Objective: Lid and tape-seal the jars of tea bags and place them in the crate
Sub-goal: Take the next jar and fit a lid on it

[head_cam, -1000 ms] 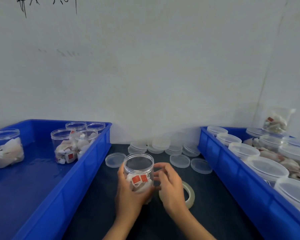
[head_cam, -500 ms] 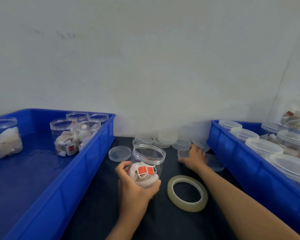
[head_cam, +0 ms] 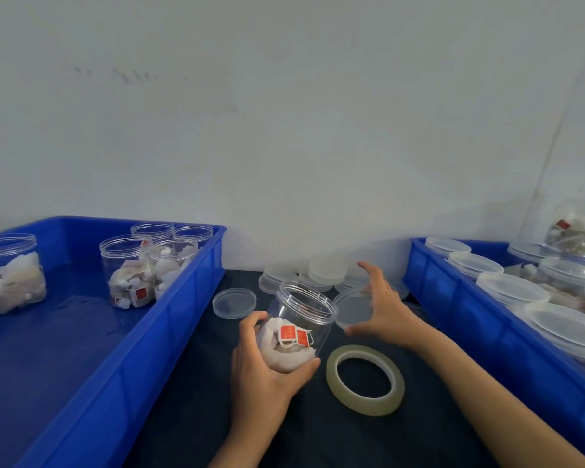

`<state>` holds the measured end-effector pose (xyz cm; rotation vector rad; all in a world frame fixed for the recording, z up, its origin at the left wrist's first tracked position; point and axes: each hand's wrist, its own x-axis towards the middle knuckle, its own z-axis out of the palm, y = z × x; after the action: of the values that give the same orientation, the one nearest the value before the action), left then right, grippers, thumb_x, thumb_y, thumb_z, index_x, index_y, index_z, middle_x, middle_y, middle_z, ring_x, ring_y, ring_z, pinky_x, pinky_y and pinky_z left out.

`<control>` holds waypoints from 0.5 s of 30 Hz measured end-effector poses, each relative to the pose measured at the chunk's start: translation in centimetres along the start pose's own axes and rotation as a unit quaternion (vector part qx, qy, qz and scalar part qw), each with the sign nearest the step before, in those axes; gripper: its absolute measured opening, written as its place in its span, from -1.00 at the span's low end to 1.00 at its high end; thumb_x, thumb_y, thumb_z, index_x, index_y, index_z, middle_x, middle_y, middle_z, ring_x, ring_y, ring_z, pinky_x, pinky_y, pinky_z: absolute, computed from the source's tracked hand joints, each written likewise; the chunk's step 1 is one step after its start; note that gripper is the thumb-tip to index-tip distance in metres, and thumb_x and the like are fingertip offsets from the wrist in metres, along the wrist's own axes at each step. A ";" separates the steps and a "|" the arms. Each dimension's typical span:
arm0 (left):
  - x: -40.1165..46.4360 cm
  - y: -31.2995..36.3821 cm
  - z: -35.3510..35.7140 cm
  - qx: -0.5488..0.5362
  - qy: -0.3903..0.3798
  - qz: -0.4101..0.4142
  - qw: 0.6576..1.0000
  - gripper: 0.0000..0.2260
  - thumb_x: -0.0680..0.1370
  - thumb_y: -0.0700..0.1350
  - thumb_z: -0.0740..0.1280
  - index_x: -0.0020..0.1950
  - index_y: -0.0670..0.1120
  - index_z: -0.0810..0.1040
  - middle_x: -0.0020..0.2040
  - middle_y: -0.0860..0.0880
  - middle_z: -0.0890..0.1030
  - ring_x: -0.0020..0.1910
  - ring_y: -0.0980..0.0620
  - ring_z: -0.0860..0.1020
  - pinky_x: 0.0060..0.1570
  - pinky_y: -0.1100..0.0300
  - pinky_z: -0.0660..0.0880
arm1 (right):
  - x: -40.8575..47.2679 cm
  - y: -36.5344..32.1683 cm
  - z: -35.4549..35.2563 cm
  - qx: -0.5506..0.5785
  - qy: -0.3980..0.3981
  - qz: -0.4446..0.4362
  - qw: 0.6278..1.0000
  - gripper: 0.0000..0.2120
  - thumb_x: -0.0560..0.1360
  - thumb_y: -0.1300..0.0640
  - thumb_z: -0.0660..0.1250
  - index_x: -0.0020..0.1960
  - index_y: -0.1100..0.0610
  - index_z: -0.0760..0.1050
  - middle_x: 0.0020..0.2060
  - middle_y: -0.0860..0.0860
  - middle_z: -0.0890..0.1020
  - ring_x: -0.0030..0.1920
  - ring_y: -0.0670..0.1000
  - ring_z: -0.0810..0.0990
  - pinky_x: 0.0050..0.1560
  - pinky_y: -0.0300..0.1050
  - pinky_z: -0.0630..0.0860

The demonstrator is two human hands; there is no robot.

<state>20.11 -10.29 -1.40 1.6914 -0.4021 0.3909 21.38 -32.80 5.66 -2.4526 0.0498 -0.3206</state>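
Note:
My left hand grips a clear jar of tea bags with red tags, tilted to the right above the dark table. The jar's mouth is uncovered. My right hand holds a clear round lid by its edge, right beside the jar's rim. A roll of clear tape lies flat on the table just right of the jar.
A blue crate on the left holds several unlidded jars of tea bags. A blue crate on the right holds several lidded jars. Loose lids and lid stacks lie by the wall.
My right hand reached back to the loose lids, picked one up and brought it beside the jar's mouth. My left hand tilted the jar to the right.

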 end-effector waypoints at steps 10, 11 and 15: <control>0.3 1.2 -2.4 0.181 -0.051 0.085 0.978 -0.13 0.09 0.10 0.64 0.35 0.18 0.38 0.19 0.17 0.47 0.18 0.07 0.41 0.22 -0.02 0.41 | -8.5 -3.0 2.6 0.243 0.041 -0.020 0.969 0.02 0.20 0.28 0.62 0.38 -0.24 0.08 0.17 -0.01 0.44 0.06 -0.03 0.58 -0.01 -0.23 0.57; 0.3 1.1 -2.5 0.181 -0.062 0.090 0.977 -0.13 0.10 0.12 0.63 0.35 0.23 0.35 0.19 0.21 0.45 0.19 0.10 0.40 0.22 0.01 0.41 | -8.8 -3.3 2.7 0.266 0.036 -0.026 0.963 0.00 0.22 0.24 0.63 0.39 -0.24 0.09 0.17 -0.04 0.44 0.08 -0.07 0.58 -0.04 -0.31 0.55; 0.2 1.0 -2.6 0.139 -0.087 0.092 0.982 -0.15 0.10 0.16 0.63 0.29 0.40 0.26 0.15 0.36 0.39 0.18 0.24 0.40 0.18 0.13 0.44 | -9.2 -4.1 3.3 0.347 0.049 -0.024 0.936 -0.19 0.28 -0.07 0.52 0.40 -0.24 0.17 0.24 -0.10 0.45 0.18 -0.06 0.56 0.05 -0.17 0.58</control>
<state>19.78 -7.85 -0.04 1.9748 -0.6600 0.4525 13.07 -26.52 3.72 -1.7364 -0.0722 -0.4002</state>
